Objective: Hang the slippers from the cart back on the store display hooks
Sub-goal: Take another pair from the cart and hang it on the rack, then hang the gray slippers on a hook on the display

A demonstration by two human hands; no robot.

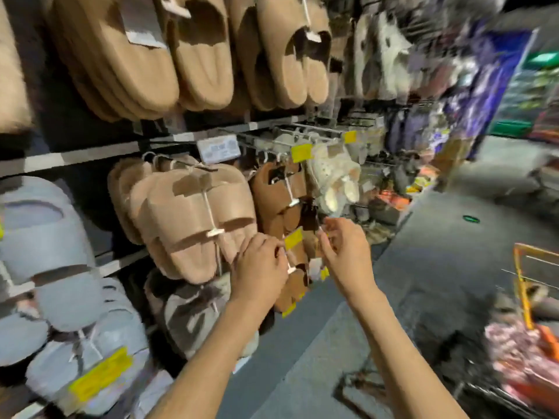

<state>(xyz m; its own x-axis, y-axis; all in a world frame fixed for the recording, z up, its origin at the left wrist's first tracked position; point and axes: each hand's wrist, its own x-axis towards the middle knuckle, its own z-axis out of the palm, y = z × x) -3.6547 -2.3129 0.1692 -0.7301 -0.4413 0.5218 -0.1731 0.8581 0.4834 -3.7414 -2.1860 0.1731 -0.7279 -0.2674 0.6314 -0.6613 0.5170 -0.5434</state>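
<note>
A pair of dark brown slippers (295,284) hangs low on the display, just below a yellow price tag (293,238) at the end of a display hook. My left hand (260,266) is at that tag, fingers closed on the pair's white hanger loop. My right hand (344,246) is just right of the tag, with thumb and forefinger pinched together near the hook's tip; blur hides what they hold. Another brown pair (276,192) hangs on the hook above. The orange-framed cart (521,269) stands at the right with pinkish slippers (514,352) in it.
Tan slippers (196,213) hang left of my hands, and grey ones (54,267) hang at the far left. More tan pairs (145,55) fill the upper row. Cream fluffy slippers (335,179) hang to the right. The grey aisle floor (438,252) runs between shelf and cart.
</note>
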